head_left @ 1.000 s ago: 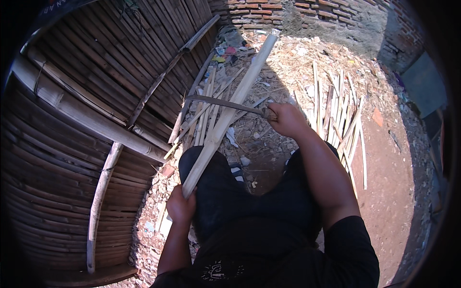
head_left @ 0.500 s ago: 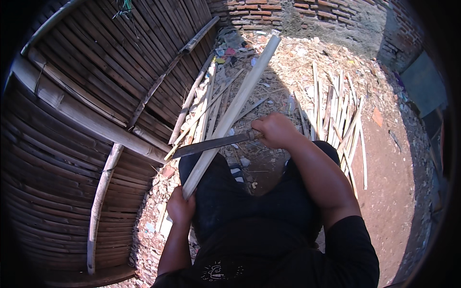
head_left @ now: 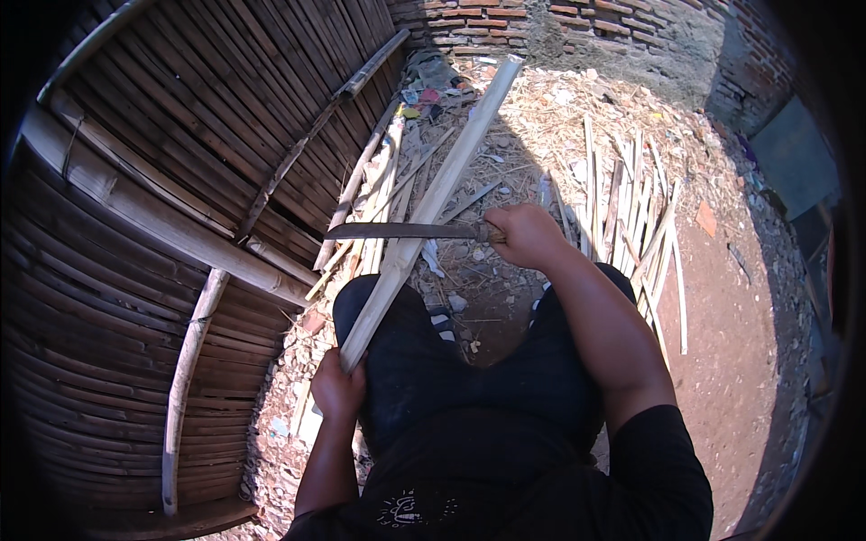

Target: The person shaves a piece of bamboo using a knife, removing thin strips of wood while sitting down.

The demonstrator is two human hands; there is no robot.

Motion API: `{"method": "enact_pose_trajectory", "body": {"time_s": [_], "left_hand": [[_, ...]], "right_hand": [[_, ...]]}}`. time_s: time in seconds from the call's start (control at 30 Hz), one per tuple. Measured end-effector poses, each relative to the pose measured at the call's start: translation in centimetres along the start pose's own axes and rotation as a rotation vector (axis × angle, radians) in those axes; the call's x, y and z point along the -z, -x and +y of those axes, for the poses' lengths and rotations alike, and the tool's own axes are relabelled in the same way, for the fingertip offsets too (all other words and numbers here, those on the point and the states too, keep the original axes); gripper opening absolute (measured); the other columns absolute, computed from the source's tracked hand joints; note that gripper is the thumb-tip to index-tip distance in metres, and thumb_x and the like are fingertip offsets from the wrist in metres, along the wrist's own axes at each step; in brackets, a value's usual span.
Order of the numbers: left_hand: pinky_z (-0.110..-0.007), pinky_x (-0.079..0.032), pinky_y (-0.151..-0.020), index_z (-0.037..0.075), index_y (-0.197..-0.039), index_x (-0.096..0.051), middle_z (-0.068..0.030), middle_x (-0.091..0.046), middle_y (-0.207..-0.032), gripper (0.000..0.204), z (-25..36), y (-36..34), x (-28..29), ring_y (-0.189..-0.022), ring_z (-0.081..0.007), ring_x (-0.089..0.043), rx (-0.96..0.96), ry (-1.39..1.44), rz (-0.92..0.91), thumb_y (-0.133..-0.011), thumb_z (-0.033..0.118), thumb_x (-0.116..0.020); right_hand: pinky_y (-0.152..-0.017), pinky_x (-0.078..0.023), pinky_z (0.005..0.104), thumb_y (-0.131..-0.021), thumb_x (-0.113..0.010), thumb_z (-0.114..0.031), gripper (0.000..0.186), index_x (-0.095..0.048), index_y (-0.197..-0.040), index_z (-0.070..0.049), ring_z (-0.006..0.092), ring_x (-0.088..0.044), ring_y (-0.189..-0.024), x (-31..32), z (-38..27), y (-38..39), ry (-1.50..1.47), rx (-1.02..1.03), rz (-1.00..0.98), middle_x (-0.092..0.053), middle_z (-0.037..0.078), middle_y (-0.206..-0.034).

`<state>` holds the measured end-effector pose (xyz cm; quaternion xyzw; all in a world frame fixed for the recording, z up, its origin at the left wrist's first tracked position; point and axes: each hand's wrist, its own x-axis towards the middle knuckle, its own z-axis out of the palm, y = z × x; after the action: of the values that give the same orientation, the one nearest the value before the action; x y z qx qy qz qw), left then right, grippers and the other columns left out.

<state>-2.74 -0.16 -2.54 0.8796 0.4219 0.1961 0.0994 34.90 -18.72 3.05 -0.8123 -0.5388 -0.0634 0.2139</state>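
Note:
A long pale bamboo slat (head_left: 456,164) slants from my left thigh up and away toward the brick wall. My left hand (head_left: 337,386) is closed around its near end, beside my left thigh. In my right hand (head_left: 525,236) is the handle of a machete (head_left: 397,231), gripped in a fist. The dark blade points left and lies across the slat, a little beyond my knees. Whether its edge bites into the bamboo I cannot tell.
On the left stands a bamboo-slat wall (head_left: 117,298) with pole rails. Several cut strips (head_left: 636,207) lie in a pile to the right, and more strips (head_left: 383,185) lie by the wall. Shavings and litter (head_left: 577,99) cover the ground before a brick wall (head_left: 487,25).
My right hand has moved the machete farther away along the slat, and its blade now lies more level. The slat has turned slightly; my left hand keeps its hold on the near end.

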Motion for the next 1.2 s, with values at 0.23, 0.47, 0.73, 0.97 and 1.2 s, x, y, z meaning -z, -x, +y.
{"method": "enact_pose_trajectory", "body": {"time_s": [0.23,0.47,0.73,0.97,1.2], "left_hand": [[-0.052,-0.057,-0.071,0.002,-0.108,-0.068,-0.0224,-0.072,-0.089,0.045,-0.8,0.1,-0.2,-0.08,-0.0431,-0.071,-0.03,-0.016,0.019,-0.085,0.038,-0.083],[-0.052,-0.057,-0.07,0.002,-0.107,-0.068,-0.0221,-0.072,-0.089,0.044,-0.3,0.0,0.0,-0.079,-0.0433,-0.071,-0.013,-0.015,0.006,-0.084,0.036,-0.083],[-0.052,-0.057,-0.071,0.002,-0.11,-0.068,-0.0229,-0.073,-0.091,0.045,-0.6,0.0,0.0,-0.081,-0.0436,-0.071,-0.032,-0.014,0.005,-0.083,0.034,-0.083],[-0.052,-0.057,-0.072,0.001,-0.111,-0.068,-0.0234,-0.072,-0.091,0.045,-0.5,0.0,0.1,-0.082,-0.0431,-0.071,-0.05,-0.032,0.011,-0.084,0.034,-0.082],[-0.052,-0.057,-0.07,0.002,-0.11,-0.068,-0.0219,-0.072,-0.089,0.044,-0.2,0.0,0.1,-0.078,-0.0432,-0.071,-0.05,-0.026,0.016,-0.085,0.035,-0.082]], "right_hand": [[-0.076,-0.054,0.0508,-0.075,-0.077,-0.018,0.026,-0.065,-0.097,-0.01,0.04,-0.069,-0.083,-0.5,-1.5,-0.3,0.011,0.146,-0.007,-0.067,0.014,-0.08],[-0.083,-0.055,0.0536,-0.085,-0.073,-0.024,0.024,-0.066,-0.102,-0.008,0.0435,-0.069,-0.093,1.5,2.1,0.0,-0.11,-0.298,0.118,-0.071,0.02,-0.093],[-0.076,-0.055,0.0516,-0.075,-0.075,-0.018,0.024,-0.064,-0.094,-0.01,0.0384,-0.069,-0.085,-0.5,-0.8,-0.2,0.029,0.148,-0.037,-0.068,0.014,-0.082],[-0.079,-0.055,0.0527,-0.079,-0.074,-0.019,0.023,-0.065,-0.098,-0.01,0.0396,-0.07,-0.088,0.2,-0.9,-0.4,0.006,0.019,-0.026,-0.07,0.015,-0.087],[-0.083,-0.054,0.0544,-0.087,-0.073,-0.026,0.026,-0.065,-0.103,-0.008,0.0426,-0.069,-0.094,1.1,2.5,0.1,-0.15,-0.353,0.064,-0.071,0.02,-0.094]]}}
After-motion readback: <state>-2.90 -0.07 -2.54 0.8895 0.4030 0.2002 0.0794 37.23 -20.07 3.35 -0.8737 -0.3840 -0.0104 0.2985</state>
